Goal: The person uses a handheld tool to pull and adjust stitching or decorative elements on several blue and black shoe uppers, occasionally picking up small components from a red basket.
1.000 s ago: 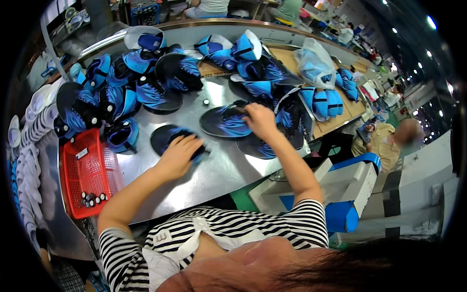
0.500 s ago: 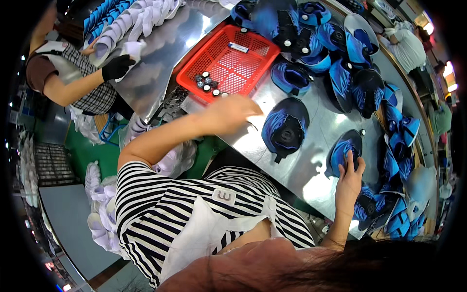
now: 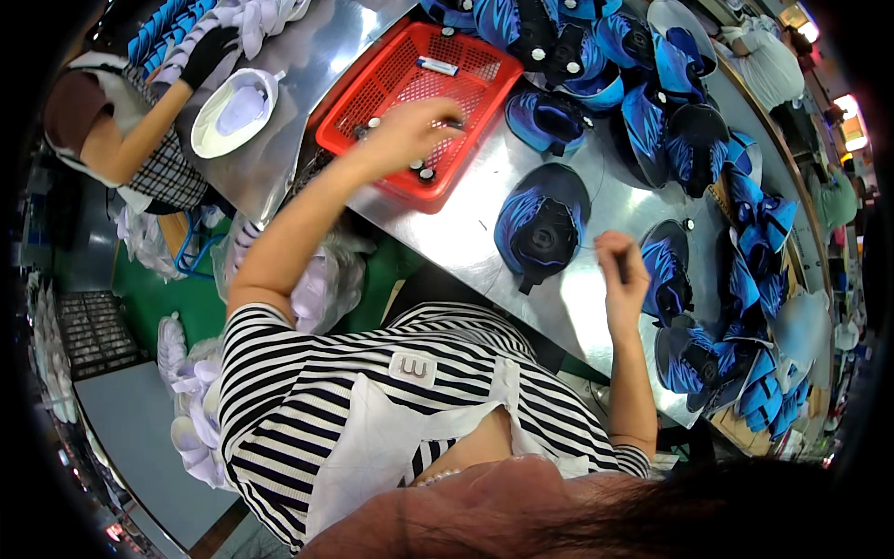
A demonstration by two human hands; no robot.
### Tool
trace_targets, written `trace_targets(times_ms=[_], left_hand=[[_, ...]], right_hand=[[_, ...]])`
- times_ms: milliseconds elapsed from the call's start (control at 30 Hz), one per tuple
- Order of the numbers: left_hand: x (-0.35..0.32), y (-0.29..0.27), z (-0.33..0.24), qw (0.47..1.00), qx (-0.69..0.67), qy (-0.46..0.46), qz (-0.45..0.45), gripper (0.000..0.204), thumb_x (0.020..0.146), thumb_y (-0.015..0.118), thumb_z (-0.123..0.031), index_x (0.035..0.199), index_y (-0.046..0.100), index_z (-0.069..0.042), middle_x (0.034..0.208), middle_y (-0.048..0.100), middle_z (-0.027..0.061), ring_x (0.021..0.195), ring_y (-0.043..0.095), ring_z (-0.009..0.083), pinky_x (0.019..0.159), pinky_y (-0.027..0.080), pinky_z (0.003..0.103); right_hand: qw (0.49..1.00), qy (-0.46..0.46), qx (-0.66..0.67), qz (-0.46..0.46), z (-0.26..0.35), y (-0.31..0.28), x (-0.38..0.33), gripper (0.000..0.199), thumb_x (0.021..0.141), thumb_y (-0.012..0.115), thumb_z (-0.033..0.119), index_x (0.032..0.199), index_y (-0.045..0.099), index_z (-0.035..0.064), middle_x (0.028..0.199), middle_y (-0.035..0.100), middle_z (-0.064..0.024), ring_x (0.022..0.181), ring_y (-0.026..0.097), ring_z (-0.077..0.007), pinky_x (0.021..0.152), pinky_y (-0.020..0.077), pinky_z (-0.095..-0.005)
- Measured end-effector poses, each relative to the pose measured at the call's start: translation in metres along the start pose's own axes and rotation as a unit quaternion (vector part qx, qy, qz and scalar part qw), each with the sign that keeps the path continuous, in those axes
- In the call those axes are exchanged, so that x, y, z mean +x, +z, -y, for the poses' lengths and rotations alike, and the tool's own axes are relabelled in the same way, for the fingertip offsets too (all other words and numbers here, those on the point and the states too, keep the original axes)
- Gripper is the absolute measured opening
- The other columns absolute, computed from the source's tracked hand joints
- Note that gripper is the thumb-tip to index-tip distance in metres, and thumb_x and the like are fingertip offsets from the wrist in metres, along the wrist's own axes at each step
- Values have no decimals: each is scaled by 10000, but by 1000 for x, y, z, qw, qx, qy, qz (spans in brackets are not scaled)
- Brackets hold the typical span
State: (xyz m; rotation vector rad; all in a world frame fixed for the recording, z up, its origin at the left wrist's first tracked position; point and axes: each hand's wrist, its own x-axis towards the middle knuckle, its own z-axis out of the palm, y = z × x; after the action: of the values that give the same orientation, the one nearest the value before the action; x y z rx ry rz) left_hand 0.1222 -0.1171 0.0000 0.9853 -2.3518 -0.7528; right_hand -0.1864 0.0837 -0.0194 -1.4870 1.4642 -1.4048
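Note:
My left hand (image 3: 410, 140) is over the red plastic basket (image 3: 328, 140), its fingers bent together near a small dark thing that I cannot make out. Under and beside that hand lie small black-and-white spools (image 3: 426, 174), partly hidden by it. Flat on the metal table rests a blue-and-black shoe upper (image 3: 543, 228), its dark opening facing up. Just right of it, my right hand (image 3: 624, 270) is raised with fingers curled in a pinch; whatever they hold is too small to name. Another blue shoe upper (image 3: 666, 270) lies beside the right hand, apart from it.
Blue shoe uppers (image 3: 643, 121) with small white-topped spools crowd the table's far and right sides. A white marker (image 3: 438, 66) lies in the basket. At left, a co-worker's black-gloved hand (image 3: 209, 56) is at white shoe parts, near a white upper (image 3: 233, 112).
My left hand has moved left and up over the basket. The right hand has come off the right-hand shoe upper and shifted left. The co-worker's white upper now lies on the table.

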Motion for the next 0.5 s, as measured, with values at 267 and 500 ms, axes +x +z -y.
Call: trace_targets(times_ms=[267,500], left_hand=[[-12,155,-109,942,-304,-12,140,285,862,660,-186,1092,560,-52,904,674,127,809,663,237,721,505,340],[-14,127,-122,745,-635,-157,128,329,879,629,-57,1194,541,-22,1069,635,80,999,602,142,838,466,256]], right_hand=[[972,99,149,-154,24,3,-15,94,883,637,58,953,648,-3,800,650,-45,708,603,-98,630,407,-219],[979,140,119,-91,31,11,-29,85,887,665,92,887,657,8,708,599,23,643,524,-30,593,400,-183]])
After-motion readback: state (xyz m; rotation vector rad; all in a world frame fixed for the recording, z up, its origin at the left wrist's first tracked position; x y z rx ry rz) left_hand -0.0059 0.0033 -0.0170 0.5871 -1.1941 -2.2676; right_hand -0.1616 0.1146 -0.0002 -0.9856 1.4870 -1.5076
